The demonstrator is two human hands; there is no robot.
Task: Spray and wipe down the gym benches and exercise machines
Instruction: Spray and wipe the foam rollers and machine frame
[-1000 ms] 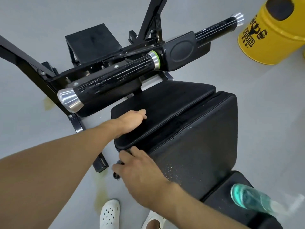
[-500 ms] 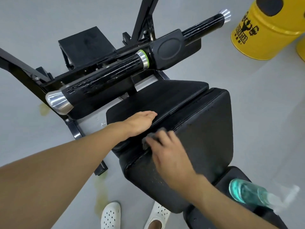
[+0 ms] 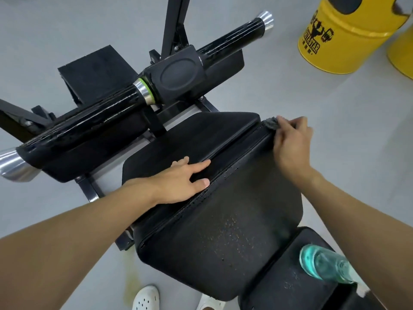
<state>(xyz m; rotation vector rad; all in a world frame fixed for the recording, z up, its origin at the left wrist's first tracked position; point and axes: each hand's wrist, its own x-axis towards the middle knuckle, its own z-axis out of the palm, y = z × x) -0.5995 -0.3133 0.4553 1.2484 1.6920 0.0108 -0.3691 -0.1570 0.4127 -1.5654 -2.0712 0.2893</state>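
Head view, and I count two hands. The left hand (image 3: 183,182) lies flat, fingers straight, across the seam between the seat pad (image 3: 178,142) and the big back pad (image 3: 234,231). The right hand (image 3: 290,142) pinches one dark cloth (image 3: 271,124) at that back pad's far corner, the cloth mostly buried under the fingers. One teal spray bottle (image 3: 324,265) lies on a third pad (image 3: 279,287), nozzle blurred. One yellow drum (image 3: 339,41) stands beyond, with a second drum (image 3: 402,52) cut off at the edge. Two white shoes (image 3: 146,298), both cropped.
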